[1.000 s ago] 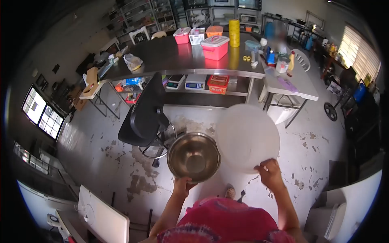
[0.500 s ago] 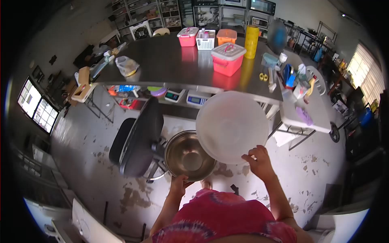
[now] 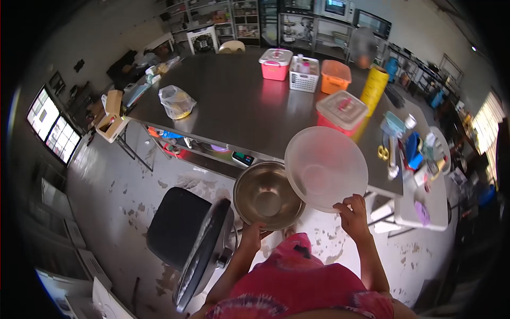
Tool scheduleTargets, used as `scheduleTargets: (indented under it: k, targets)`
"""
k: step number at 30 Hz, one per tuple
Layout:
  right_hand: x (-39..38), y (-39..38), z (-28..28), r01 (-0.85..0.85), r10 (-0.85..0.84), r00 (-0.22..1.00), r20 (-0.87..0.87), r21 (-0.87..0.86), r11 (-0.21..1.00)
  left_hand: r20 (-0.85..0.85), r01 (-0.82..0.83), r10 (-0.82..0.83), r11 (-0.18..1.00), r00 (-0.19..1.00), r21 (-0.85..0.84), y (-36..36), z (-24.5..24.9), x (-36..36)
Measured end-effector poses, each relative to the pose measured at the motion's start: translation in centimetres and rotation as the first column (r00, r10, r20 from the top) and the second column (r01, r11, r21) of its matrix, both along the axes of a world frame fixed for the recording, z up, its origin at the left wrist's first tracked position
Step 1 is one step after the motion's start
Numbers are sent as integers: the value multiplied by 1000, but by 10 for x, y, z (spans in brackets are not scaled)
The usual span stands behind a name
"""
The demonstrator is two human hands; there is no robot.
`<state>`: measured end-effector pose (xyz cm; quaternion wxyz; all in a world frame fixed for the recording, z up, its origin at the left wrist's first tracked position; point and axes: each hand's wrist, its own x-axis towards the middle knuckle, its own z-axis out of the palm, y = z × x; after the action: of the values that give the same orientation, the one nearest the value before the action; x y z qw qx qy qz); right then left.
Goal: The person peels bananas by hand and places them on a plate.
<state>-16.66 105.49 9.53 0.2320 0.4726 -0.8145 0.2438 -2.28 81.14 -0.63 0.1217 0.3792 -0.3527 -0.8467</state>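
My left hand (image 3: 254, 236) grips the near rim of a steel mixing bowl (image 3: 249, 198), thumb on the edge and fingers underneath. Only bare metal shows inside the bowl. My right hand (image 3: 351, 211) pinches the lower right rim of a translucent plastic bowl (image 3: 329, 165), tilted so its inside faces me. The plastic bowl overlaps the right edge of the steel one. Both are held in the air in front of the steel table (image 3: 223, 106), whose near edge lies just beyond them.
A black office chair (image 3: 180, 220) stands close on my left. Pink lidded boxes (image 3: 275, 65), a white basket (image 3: 304, 74), an orange tub (image 3: 335, 76), a yellow roll (image 3: 374, 87) and a plastic bag (image 3: 177, 102) stand on the table. Yellow scissors (image 3: 383, 152) lie at its right.
I have come closer to the table, and the view has turned. Both bowls stay in my hands and now reach the table's near edge. The chair appears nearer and rotated.
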Motion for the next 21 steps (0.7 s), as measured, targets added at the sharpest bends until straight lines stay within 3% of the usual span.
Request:
scheduleTargets:
  k: [4, 8, 11, 12, 14, 18, 21]
  targets:
    - [-89, -61, -13, -107, 107, 994, -11, -30, 994, -14, -63, 64, 996, 998, 62, -32, -36, -50]
    - [-205, -167, -25, -215, 218, 974, 64, -39, 976, -25, -261, 260, 965, 965, -35, -74, 3, -109]
    - [-270, -231, -56, -292, 296, 953, 67, -57, 955, 64, -476, 484, 873, 873, -105, -97, 24, -146]
    - [-284, -247, -67, -319, 320, 944, 80, -19, 947, 93, -484, 488, 873, 868, -66, -111, -5, -150]
    - [-306, -274, -95, -364, 361, 924, 123, 0, 931, 40, -518, 517, 855, 855, 37, -127, -10, -156]
    - [-325, -299, -107, -414, 392, 902, 183, 104, 904, 36, -600, 599, 799, 800, 30, -147, -2, -165]
    - [-325, -306, -105, -392, 365, 900, 237, 77, 917, 99, -648, 646, 761, 757, -6, -160, 8, -177]
